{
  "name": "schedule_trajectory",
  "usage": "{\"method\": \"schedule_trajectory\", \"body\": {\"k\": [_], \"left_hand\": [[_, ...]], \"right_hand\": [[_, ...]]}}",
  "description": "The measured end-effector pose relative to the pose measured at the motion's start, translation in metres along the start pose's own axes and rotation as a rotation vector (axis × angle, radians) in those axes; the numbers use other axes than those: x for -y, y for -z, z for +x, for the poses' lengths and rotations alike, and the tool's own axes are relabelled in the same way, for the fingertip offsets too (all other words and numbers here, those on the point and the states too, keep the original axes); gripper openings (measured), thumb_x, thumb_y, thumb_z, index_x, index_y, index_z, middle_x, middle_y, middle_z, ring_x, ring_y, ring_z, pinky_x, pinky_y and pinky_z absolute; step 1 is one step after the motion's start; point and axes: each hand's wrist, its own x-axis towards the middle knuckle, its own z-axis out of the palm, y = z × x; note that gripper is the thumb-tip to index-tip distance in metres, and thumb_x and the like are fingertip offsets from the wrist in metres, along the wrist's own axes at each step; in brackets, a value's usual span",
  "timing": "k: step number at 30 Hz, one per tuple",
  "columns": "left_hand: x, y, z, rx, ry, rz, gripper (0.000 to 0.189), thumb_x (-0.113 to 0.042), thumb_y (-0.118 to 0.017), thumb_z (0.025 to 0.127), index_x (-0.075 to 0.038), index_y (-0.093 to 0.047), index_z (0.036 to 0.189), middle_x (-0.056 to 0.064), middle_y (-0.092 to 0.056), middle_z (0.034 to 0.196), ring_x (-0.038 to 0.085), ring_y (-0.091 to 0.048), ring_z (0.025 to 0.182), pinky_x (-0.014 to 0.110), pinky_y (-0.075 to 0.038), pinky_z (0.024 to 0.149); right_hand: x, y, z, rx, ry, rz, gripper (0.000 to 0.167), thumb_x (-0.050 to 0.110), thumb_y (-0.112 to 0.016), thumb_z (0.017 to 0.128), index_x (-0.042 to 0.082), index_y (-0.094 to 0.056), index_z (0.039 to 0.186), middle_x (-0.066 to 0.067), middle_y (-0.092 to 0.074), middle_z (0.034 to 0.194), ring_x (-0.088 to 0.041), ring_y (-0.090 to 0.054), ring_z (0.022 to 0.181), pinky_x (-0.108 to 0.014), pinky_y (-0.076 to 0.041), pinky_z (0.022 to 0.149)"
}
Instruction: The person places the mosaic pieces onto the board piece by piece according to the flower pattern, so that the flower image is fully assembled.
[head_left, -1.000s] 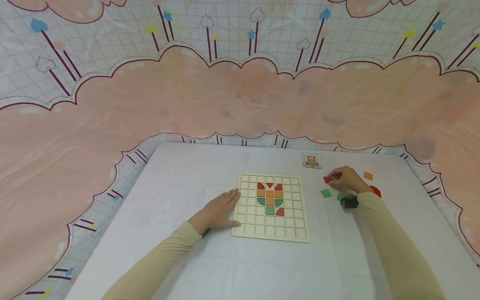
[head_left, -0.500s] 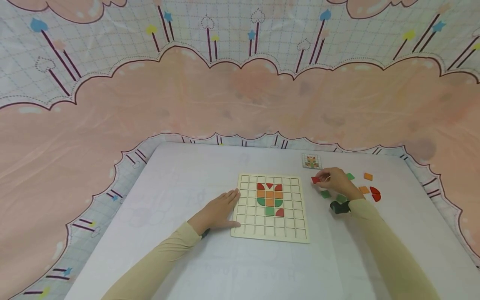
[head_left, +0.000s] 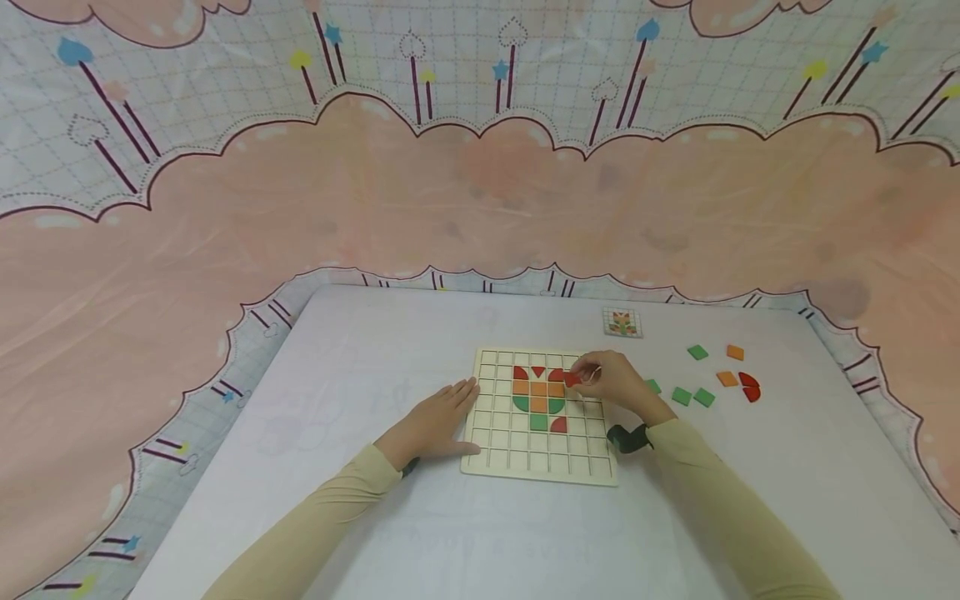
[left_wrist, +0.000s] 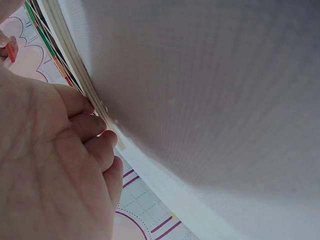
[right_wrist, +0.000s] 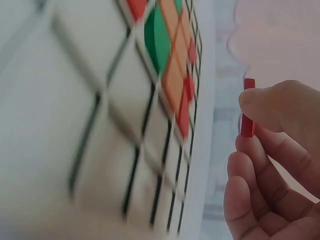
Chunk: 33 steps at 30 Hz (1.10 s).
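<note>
A pale wooden grid board (head_left: 495, 462) lies on the table, with red, orange and green tiles set in a tulip-like pattern. My left hand (head_left: 438, 419) rests along its left edge, fingers straight and thumb spread. In the left wrist view the fingertips (left_wrist: 107, 140) touch the board's side. Over the upper right of the pattern, my right hand (head_left: 615, 383) pinches a red tile (head_left: 572, 379) between thumb and fingers. Seen edge-on in the right wrist view, that red tile (right_wrist: 248, 107) is held apart from the board; its exact outline is unclear.
Right of the board lie loose green tiles (head_left: 697, 352), orange tiles (head_left: 727, 379) and red curved tiles (head_left: 749, 387). A small pattern card (head_left: 622, 322) showing a flower lies behind the board's right corner. A printed cloth (head_left: 480, 208) hangs behind the white table (head_left: 360, 333).
My right hand has moved left with the red tile, from the loose tiles to above the board, uncovering several green and orange tiles. The left hand has stayed in place.
</note>
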Motion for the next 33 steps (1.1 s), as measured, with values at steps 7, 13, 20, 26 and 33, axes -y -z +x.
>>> {"method": "schedule_trajectory", "body": {"k": [7,13,20,26,33], "left_hand": [[-0.001,0.001,-0.002,0.0,0.001,-0.012,0.096,-0.064,-0.051,0.085,-0.002,-0.018,0.15,0.013,-0.016,0.158,0.025,-0.017,0.146,0.039,-0.021,0.12],[0.0,0.0,-0.001,-0.004,-0.008,-0.001,0.096,-0.065,-0.05,0.085,-0.002,-0.018,0.15,0.013,-0.016,0.158,0.025,-0.018,0.146,0.038,-0.021,0.119],[0.002,-0.002,0.0,0.001,-0.006,0.006,0.097,-0.066,-0.049,0.085,-0.002,-0.017,0.15,0.012,-0.015,0.158,0.024,-0.016,0.146,0.038,-0.021,0.12],[0.001,-0.002,0.0,0.001,-0.003,0.009,0.097,-0.067,-0.049,0.084,-0.003,-0.017,0.15,0.012,-0.015,0.158,0.024,-0.016,0.146,0.037,-0.021,0.119],[0.001,-0.001,-0.001,-0.006,-0.001,0.003,0.097,-0.067,-0.049,0.084,-0.003,-0.018,0.15,0.011,-0.016,0.158,0.024,-0.017,0.146,0.038,-0.022,0.119]], "right_hand": [[0.017,-0.028,0.002,0.05,0.025,0.043,0.015,0.007,-0.075,0.075,0.003,-0.069,0.088,-0.005,-0.064,0.078,-0.01,-0.052,0.069,-0.02,-0.048,0.062],[0.032,-0.044,0.002,0.099,0.041,0.054,0.016,0.006,-0.076,0.074,0.003,-0.069,0.088,-0.005,-0.066,0.08,-0.009,-0.056,0.069,-0.018,-0.049,0.062],[0.041,-0.059,0.003,0.149,0.08,0.01,0.011,0.008,-0.076,0.074,0.007,-0.07,0.083,0.0,-0.065,0.076,-0.006,-0.055,0.069,-0.016,-0.049,0.061],[0.044,-0.066,0.003,0.155,0.088,-0.016,0.011,0.007,-0.077,0.073,0.007,-0.068,0.081,0.001,-0.063,0.074,-0.006,-0.053,0.068,-0.016,-0.048,0.061],[0.046,-0.065,0.001,0.17,0.041,-0.027,0.015,0.012,-0.079,0.073,0.01,-0.067,0.081,0.004,-0.063,0.075,-0.007,-0.054,0.069,-0.018,-0.048,0.064]]}}
